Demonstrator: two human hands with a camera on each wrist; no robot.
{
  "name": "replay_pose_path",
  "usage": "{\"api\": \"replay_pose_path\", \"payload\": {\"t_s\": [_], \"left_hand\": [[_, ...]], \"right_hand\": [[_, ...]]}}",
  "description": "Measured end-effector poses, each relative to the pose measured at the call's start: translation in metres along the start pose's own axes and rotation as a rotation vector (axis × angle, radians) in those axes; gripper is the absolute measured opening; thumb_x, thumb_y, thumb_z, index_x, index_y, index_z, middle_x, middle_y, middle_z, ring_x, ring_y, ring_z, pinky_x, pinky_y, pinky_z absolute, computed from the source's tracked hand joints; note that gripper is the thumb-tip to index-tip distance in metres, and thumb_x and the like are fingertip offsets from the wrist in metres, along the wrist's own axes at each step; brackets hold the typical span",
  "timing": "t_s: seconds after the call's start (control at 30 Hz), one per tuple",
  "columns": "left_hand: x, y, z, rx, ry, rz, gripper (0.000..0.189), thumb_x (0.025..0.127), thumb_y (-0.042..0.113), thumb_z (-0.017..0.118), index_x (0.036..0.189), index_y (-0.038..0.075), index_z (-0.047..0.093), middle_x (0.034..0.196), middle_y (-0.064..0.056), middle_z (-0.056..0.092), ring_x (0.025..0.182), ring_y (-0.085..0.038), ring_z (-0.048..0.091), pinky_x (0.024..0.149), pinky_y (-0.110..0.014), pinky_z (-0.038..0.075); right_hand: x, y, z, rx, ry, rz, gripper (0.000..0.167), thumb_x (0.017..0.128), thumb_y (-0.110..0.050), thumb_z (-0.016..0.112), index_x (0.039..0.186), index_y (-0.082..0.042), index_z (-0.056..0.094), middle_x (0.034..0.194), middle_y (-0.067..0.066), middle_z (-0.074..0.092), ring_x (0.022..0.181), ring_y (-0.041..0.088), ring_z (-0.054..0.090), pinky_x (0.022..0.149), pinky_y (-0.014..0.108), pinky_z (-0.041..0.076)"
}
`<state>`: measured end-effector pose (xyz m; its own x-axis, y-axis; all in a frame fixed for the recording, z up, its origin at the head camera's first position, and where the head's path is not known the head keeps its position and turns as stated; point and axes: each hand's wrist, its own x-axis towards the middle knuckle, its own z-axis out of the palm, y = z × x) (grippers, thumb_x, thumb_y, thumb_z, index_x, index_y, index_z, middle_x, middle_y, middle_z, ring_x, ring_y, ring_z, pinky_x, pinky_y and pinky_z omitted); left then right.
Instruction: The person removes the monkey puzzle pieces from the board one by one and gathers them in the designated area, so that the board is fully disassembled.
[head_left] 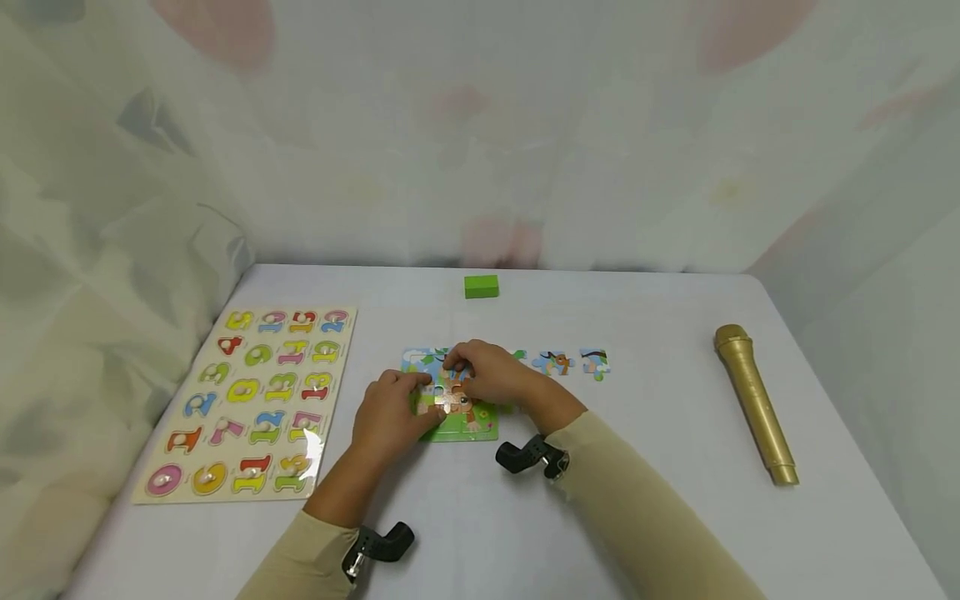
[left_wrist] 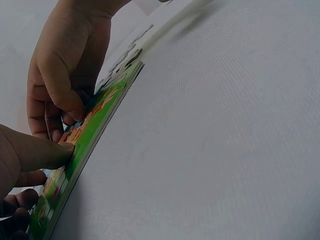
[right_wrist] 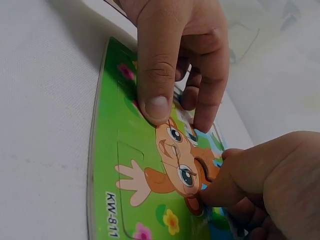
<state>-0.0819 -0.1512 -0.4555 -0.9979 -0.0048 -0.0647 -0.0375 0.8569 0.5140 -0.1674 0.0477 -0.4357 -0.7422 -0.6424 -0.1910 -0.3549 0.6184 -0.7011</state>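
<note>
Item: monkey puzzle (head_left: 457,431), laid flat at the middle of the surface (head_left: 675,400), directly beneath the fingers of both hands.

Left hand (head_left: 386,417): placed at the puzzle's left side; forefinger and thumb held well apart, the thumb rested on the green near part.

Right hand (head_left: 491,375): fingers bent, tips brought down on the puzzle's upper half; whether a piece is pinched cannot be told.

Loose pieces (head_left: 553,363): two plainly seen, set in a row towards the surface's right edge; another mostly covered by the right hand.

Also listed: number board (head_left: 228,408), by the left edge; green block (head_left: 481,287), near the far edge; gold microphone (head_left: 757,408), near the right edge.

Obscured: the puzzle's upper middle, covered by fingers. In the left wrist view the puzzle is seen almost edge-on, its picture barely legible.
</note>
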Motion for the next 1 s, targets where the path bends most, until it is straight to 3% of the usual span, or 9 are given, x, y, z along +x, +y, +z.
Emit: {"api": "replay_pose_path", "payload": {"t_s": [0.2,0.4,0.77,1.0], "left_hand": [[-0.0012,-0.0024,0.0003,0.005,0.005,0.013,0.060,0.086,0.037,0.089,0.136,0.010,0.072,0.132,-0.020,0.061,0.114,-0.040,0.058,0.085,-0.054,0.051],[-0.0015,-0.0007,-0.0005,0.007,0.006,0.026,0.059,0.087,0.037,0.088,0.136,0.009,0.072,0.132,-0.021,0.061,0.113,-0.041,0.058,0.085,-0.055,0.051],[0.0002,0.0000,-0.0015,0.002,0.000,0.016,0.060,0.087,0.037,0.089,0.137,0.009,0.071,0.132,-0.020,0.060,0.114,-0.041,0.057,0.085,-0.054,0.049],[-0.0007,-0.0004,-0.0009,0.001,-0.002,0.010,0.059,0.087,0.036,0.088,0.137,0.009,0.071,0.133,-0.021,0.060,0.116,-0.041,0.057,0.086,-0.055,0.050]], "right_hand": [[0.0026,0.0004,0.0018,0.055,-0.012,0.010,0.035,0.098,-0.011,0.076,0.130,-0.016,0.064,0.117,0.000,0.066,0.090,0.014,0.060,0.086,0.032,0.050],[0.0022,-0.0050,-0.0019,0.092,-0.050,0.022,0.036,0.100,-0.011,0.074,0.133,-0.019,0.060,0.111,0.000,0.065,0.081,0.015,0.060,0.079,0.033,0.050],[0.0055,-0.0084,-0.0015,0.121,-0.034,0.046,0.027,0.105,-0.016,0.071,0.129,-0.017,0.060,0.094,-0.002,0.068,0.075,0.014,0.061,0.075,0.032,0.049],[0.0064,-0.0062,-0.0029,0.206,-0.021,0.076,0.029,0.103,-0.012,0.072,0.131,-0.014,0.062,0.094,-0.001,0.069,0.080,0.015,0.062,0.076,0.031,0.050]]}}
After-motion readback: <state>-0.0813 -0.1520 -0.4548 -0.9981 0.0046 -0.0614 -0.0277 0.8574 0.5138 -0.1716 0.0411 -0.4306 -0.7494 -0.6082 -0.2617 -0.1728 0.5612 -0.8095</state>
